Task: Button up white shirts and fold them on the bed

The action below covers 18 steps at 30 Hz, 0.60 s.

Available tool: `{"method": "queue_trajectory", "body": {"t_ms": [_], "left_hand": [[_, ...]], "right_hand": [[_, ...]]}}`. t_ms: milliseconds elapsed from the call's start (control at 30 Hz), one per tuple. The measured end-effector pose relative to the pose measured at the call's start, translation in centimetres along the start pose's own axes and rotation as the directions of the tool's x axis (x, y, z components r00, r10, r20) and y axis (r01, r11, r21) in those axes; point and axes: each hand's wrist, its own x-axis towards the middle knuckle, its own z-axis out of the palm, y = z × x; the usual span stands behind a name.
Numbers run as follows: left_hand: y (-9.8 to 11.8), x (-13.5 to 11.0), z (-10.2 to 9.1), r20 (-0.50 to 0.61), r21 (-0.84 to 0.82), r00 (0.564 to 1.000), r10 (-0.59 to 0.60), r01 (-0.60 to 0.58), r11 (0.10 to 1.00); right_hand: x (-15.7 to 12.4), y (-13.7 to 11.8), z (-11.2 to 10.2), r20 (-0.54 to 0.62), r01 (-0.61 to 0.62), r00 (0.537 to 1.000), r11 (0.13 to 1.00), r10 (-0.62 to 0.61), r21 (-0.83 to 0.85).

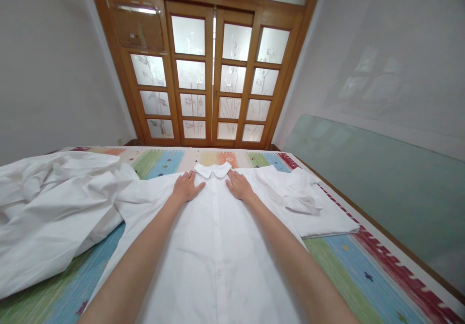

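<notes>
A white button-front shirt (pixel 217 246) lies spread out face up, its collar (pixel 212 170) at the far end. Flat on the shirt just left of the collar rests my left hand (pixel 187 187), fingers stretched out. My right hand (pixel 239 185) lies in the same way on the other side of the collar, its fingers also extended. Neither hand grips the cloth. The shirt's lower end runs out of view toward me, and my forearms cover parts of its sides.
Rumpled white cloth (pixel 61 208) is heaped on the left. A folded white garment (pixel 323 217) lies by the right sleeve. Underneath is a colourful striped bedcover (pixel 348 256). A pale green headboard-like panel (pixel 363 169) stands along the right wall, and wooden glazed doors (pixel 212 72) close off the back.
</notes>
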Motion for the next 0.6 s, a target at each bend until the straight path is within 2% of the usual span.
{"method": "queue_trajectory", "body": {"t_ms": [133, 233, 367, 433, 600], "left_hand": [[0.2, 0.7, 0.0, -0.026, 0.009, 0.999, -0.031, 0.031, 0.999], [0.4, 0.9, -0.1, -0.105, 0.007, 0.993, -0.045, 0.046, 0.999], [0.3, 1.0, 0.0, -0.213, 0.031, 0.976, 0.034, -0.028, 0.999], [0.2, 1.2, 0.2, -0.206, 0.054, 0.976, 0.066, -0.056, 0.997], [0.0, 1.5, 0.6, -0.088, 0.067, 0.996, 0.023, -0.018, 0.998]], "right_hand": [[-0.2, -0.1, 0.0, -0.015, -0.033, 0.999, 0.999, 0.032, -0.031], [-0.2, -0.2, -0.1, 0.000, -0.053, 0.999, 0.998, 0.053, -0.039], [0.0, -0.2, -0.3, 0.018, -0.067, 0.998, 0.997, 0.068, -0.036], [0.0, -0.2, -0.3, 0.027, -0.074, 0.997, 0.997, 0.074, -0.026], [0.1, -0.3, -0.4, 0.032, -0.088, 0.996, 0.996, 0.088, -0.001]]}}
